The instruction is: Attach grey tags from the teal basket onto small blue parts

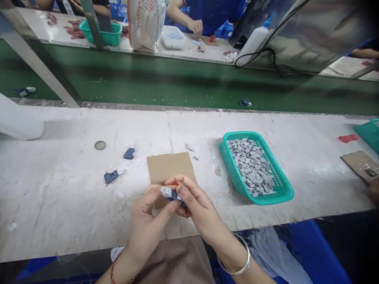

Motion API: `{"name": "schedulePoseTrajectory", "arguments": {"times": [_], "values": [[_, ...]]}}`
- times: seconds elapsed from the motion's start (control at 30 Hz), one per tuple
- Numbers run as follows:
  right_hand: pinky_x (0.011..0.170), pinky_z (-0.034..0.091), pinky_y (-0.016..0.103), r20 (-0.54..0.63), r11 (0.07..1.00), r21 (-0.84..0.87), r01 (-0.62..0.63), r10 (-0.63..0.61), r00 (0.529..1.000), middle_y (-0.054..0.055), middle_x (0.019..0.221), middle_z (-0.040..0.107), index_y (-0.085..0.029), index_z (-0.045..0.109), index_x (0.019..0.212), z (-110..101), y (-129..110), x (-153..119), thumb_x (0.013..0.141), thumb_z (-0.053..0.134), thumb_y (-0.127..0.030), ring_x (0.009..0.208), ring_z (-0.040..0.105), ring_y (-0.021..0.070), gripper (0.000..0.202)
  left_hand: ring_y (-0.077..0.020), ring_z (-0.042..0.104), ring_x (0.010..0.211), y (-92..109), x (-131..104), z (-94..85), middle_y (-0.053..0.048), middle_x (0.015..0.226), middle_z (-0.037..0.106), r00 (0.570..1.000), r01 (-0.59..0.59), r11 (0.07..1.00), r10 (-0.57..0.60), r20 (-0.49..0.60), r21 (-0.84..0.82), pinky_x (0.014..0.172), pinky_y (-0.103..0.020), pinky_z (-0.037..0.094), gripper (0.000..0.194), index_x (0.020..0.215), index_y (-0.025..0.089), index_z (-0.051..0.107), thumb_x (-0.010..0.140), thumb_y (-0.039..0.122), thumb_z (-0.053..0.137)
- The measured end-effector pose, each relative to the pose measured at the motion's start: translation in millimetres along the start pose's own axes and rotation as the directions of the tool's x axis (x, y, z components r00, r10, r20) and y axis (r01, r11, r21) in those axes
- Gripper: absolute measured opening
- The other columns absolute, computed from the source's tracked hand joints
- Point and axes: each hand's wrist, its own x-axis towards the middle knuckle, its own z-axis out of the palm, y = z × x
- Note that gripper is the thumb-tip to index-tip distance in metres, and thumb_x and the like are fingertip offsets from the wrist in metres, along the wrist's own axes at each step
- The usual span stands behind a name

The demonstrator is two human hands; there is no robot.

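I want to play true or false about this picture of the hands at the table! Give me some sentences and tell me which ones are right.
1. Both hands hold one small blue and white piece together. True: the left hand and the right hand pinch it between them.
2. The teal basket holds red bottle caps. False: it is full of small grey pieces.
3. A piece of brown cardboard lies on the table just beyond the hands. True.
4. The two dark blue pieces lie inside the basket. False: they lie on the white table, left of the cardboard.
5. The right wrist wears a silver bangle. True.
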Motion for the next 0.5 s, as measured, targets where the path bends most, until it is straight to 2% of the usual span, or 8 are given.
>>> {"name": "schedulePoseTrajectory", "arguments": {"times": [0.13, 0.23, 0.33, 0.4, 0.43, 0.5], "values": [[0.052, 0.04, 0.018, -0.138, 0.997, -0.07, 0.043, -0.052, 0.989, 0.001, 0.091, 0.06, -0.026, 0.06, 0.104, 1.3, 2.9, -0.7, 0.093, 0.059, -0.05, 0.065, 0.049, 0.0094, 0.027, -0.0202, 0.063, 0.109, 0.2, 1.8, 1.9, -0.003, 0.106, 0.071, 0.999, -0.002, 1.0, 0.001, 0.039, 0.031, 0.095, -0.029, 0.049, 0.018, 0.104, 0.029, 0.075, 0.087, 0.027, 0.068], [0.055, 0.045, 0.021, -0.204, 0.992, -0.118, 0.055, -0.078, 0.976, 0.003, 0.092, 0.063, -0.027, 0.06, 0.11, 0.3, 4.9, -1.1, 0.089, 0.061, -0.053, 0.073, 0.056, 0.0138, 0.034, -0.0223, 0.061, 0.115, 0.3, 2.0, 6.5, -0.004, 0.114, 0.069, 0.999, 0.019, 1.0, -0.02, 0.051, 0.01, 0.097, -0.029, 0.05, 0.032, 0.112, 0.029, 0.072, 0.08, 0.025, 0.075], [0.058, 0.048, 0.023, -0.115, 0.992, -0.119, 0.029, -0.043, 0.992, 0.005, 0.102, 0.066, -0.027, 0.063, 0.115, -4.8, 5.0, -3.7, 0.09, 0.059, -0.052, 0.074, 0.058, 0.0142, 0.036, -0.0195, 0.069, 0.092, -0.6, 2.6, 12.9, -0.004, 0.103, 0.072, 0.995, 0.099, 0.995, -0.099, 0.003, -0.026, 0.077, -0.025, 0.056, 0.031, 0.106, 0.026, 0.074, 0.075, 0.026, 0.08], [0.058, 0.049, 0.024, -0.056, 0.992, -0.123, 0.028, -0.035, 0.998, 0.006, 0.104, 0.067, -0.027, 0.063, 0.119, -13.3, 1.8, -8.1, 0.095, 0.051, -0.054, 0.071, 0.059, 0.0135, 0.038, -0.0179, 0.07, 0.078, -1.0, 4.0, 15.2, -0.004, 0.095, 0.073, 0.986, 0.164, 0.983, -0.163, 0.025, -0.079, 0.065, -0.025, 0.057, 0.028, 0.104, 0.024, 0.074, 0.077, 0.03, 0.078], [0.058, 0.049, 0.026, -0.039, 0.989, -0.143, 0.045, -0.051, 0.998, 0.006, 0.099, 0.069, -0.025, 0.063, 0.12, -20.2, -1.6, -11.1, 0.097, 0.046, -0.054, 0.068, 0.059, 0.0136, 0.041, -0.0187, 0.071, 0.08, -0.8, 5.1, 15.1, -0.005, 0.095, 0.074, 0.982, 0.187, 0.977, -0.185, 0.035, -0.103, 0.066, -0.025, 0.058, 0.03, 0.106, 0.023, 0.074, 0.078, 0.031, 0.078], [0.061, 0.051, 0.028, -0.053, 0.956, -0.269, 0.116, -0.135, 0.989, 0.005, 0.088, 0.071, -0.023, 0.063, 0.121, -40.7, -12.2, -17.8, 0.099, 0.042, -0.053, 0.068, 0.061, 0.0154, 0.042, -0.0211, 0.072, 0.094, 0.6, 8.5, 11.6, -0.006, 0.1, 0.076, 0.978, 0.208, 0.97, -0.208, 0.016, -0.124, 0.08, -0.028, 0.059, 0.036, 0.115, 0.023, 0.071, 0.08, 0.033, 0.076]]}}
